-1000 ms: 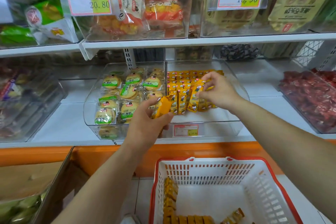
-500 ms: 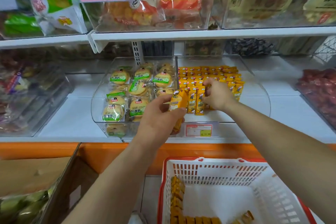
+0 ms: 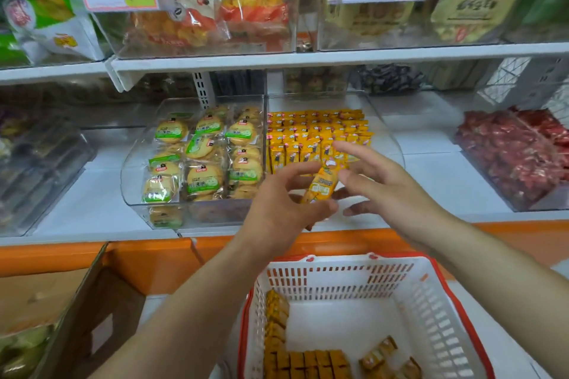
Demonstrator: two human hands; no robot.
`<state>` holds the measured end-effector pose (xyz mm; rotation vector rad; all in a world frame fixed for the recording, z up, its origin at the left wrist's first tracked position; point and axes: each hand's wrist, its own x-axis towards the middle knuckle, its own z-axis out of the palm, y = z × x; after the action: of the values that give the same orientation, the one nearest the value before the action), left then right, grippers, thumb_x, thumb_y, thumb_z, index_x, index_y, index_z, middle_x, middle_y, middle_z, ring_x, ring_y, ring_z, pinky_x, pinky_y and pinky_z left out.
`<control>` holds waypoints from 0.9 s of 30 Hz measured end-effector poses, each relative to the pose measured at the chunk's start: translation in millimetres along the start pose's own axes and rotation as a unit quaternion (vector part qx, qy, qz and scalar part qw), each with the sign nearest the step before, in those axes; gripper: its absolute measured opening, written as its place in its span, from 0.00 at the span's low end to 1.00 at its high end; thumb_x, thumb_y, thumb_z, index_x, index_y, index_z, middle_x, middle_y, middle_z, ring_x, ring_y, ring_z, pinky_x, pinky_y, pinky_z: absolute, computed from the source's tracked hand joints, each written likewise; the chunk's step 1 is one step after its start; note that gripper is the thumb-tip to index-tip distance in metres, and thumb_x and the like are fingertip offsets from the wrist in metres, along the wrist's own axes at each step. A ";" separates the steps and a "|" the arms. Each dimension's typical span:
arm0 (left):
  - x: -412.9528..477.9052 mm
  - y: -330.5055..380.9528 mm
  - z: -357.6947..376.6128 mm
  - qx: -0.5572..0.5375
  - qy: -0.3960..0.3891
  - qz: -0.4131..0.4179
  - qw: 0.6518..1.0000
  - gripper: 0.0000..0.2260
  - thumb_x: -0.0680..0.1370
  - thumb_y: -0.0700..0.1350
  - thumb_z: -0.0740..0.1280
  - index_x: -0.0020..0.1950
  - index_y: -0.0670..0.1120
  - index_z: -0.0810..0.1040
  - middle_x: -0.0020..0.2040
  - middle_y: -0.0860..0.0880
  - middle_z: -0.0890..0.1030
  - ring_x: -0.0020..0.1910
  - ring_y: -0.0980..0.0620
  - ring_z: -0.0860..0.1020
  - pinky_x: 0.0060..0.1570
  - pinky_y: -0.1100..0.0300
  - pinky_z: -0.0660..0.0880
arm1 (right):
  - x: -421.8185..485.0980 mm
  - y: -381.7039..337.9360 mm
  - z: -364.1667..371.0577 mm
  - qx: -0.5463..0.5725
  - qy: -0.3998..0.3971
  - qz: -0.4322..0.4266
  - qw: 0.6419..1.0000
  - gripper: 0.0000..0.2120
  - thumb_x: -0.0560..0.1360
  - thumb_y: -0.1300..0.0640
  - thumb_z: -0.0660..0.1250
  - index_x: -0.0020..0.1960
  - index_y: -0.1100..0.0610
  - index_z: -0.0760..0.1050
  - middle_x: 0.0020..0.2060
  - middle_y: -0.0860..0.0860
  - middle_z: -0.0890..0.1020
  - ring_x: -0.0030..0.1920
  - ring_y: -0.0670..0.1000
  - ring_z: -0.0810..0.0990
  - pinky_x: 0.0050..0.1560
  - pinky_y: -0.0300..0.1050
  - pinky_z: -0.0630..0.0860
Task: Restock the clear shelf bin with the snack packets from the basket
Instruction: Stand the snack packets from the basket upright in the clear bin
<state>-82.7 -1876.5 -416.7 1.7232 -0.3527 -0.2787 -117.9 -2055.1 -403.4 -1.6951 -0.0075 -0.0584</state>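
- In front of the clear shelf bin (image 3: 391,144), at its near edge: one snack packet (image 3: 320,186), long axis near upright, top tipped far-right toward the stocked rows.
- Left hand (image 3: 283,204) pinches its lower half.
- Right hand (image 3: 389,191) has fingers spread and holds nothing, just right of the packet.
- Bin lies straight beyond; the left hand looks better placed to set it in.
- Basket (image 3: 338,281) sits near and below, with spare packets (image 3: 308,361) inside.
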 end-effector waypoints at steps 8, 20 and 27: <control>7.2 3.5 12.7 -0.038 0.020 -0.003 0.999 0.16 0.71 0.43 0.80 0.56 0.51 0.82 0.41 0.50 0.85 0.39 0.54 0.82 0.43 0.59 0.81 | -11.3 12.1 -28.3 -0.068 -0.051 0.025 0.996 0.11 0.72 0.62 0.75 0.44 0.48 0.77 0.45 0.56 0.80 0.38 0.53 0.84 0.42 0.51 0.80; 13.3 -5.6 11.1 0.007 0.034 0.020 0.999 0.11 0.72 0.41 0.79 0.51 0.53 0.83 0.45 0.55 0.86 0.46 0.56 0.85 0.41 0.66 0.80 | 7.2 5.9 -17.7 -0.109 -0.018 -0.071 0.991 0.14 0.77 0.56 0.70 0.59 0.41 0.78 0.53 0.45 0.78 0.43 0.51 0.84 0.43 0.46 0.83; 23.1 -7.1 -18.5 0.156 0.121 0.045 0.979 0.20 0.74 0.51 0.78 0.64 0.54 0.77 0.53 0.58 0.80 0.49 0.57 0.81 0.47 0.61 0.81 | 67.8 -8.4 -30.2 -0.156 0.048 -0.112 0.980 0.15 0.74 0.66 0.73 0.50 0.47 0.79 0.44 0.47 0.79 0.36 0.51 0.80 0.39 0.46 0.82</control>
<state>-53.8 -1867.4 -420.1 2.0173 -0.3044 0.0580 -51.6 -2085.9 -388.5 -1.9985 -0.1232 -0.3239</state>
